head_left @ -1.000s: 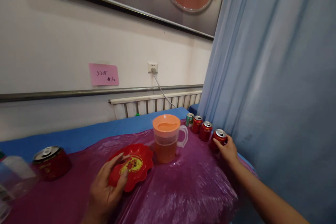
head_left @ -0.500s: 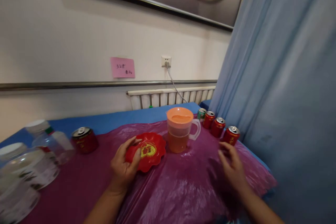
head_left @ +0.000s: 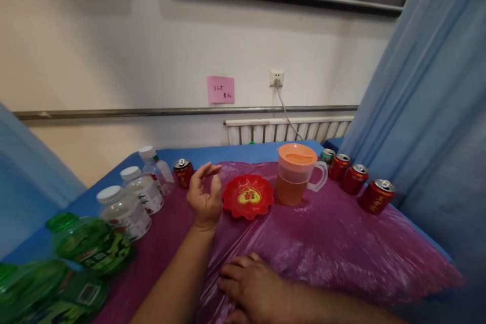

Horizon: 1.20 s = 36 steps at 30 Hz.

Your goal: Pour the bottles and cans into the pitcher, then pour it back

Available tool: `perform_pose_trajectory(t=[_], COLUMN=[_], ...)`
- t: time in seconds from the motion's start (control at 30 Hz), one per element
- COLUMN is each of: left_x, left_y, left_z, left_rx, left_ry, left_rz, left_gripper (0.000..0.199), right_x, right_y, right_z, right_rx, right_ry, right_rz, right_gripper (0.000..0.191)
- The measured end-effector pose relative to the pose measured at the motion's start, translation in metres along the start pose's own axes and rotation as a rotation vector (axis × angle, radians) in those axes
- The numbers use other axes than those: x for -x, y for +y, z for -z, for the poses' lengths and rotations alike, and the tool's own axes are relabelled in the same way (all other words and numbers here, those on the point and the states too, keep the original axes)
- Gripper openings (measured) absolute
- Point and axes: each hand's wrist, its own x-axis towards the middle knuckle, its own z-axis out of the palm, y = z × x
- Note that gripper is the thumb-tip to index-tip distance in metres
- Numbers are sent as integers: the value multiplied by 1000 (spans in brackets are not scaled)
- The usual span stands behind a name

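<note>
A red scalloped plate [head_left: 248, 196] with a yellow heart lies on the purple plastic sheet [head_left: 322, 243]. Just left of it, my left hand [head_left: 205, 196] is raised with thumb and fingers curved apart, holding nothing. My right hand [head_left: 252, 283] rests flat on the sheet below the plate, fingers spread. Right of the plate stands a clear pitcher [head_left: 292, 187] with an orange lid and amber liquid. One dark red can [head_left: 184, 174] stands behind my left hand.
At the right edge stand several cans, among them a red one [head_left: 377, 196] and a green one [head_left: 327, 156]. White-capped bottles [head_left: 142, 192] and green bottles [head_left: 91, 243] line the left side. A blue curtain [head_left: 429, 111] hangs at the right.
The view has swung left, showing the green bottles. My left hand has let go of the plate. My right hand has moved from near the right cans to the sheet in front.
</note>
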Motion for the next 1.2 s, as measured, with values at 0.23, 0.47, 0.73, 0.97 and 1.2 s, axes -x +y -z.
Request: perform_pose_trajectory(t=[0.23,0.47,0.73,0.97,1.2], left_x=[-29,-37,37,125,102], left_y=[35,55,71,104,115], left_z=[9,52,125,222,316], left_rx=[69,17,-299,-837,-1331], left_ry=[228,380,5,101,-4], left_rz=[123,226,547,467,523], left_gripper=[30,28,44,44,47], right_x=[2,4,13,35,38], right_y=[-5,-10,-11,-10,-20], right_z=[-4,2,10,10,15], right_rx=[-27,-49,-159,-224,-178], right_ry=[6,32,22,-50,-60], right_rz=[-30,-7,-40,-56,-94], right_gripper=[56,56,55,60,55])
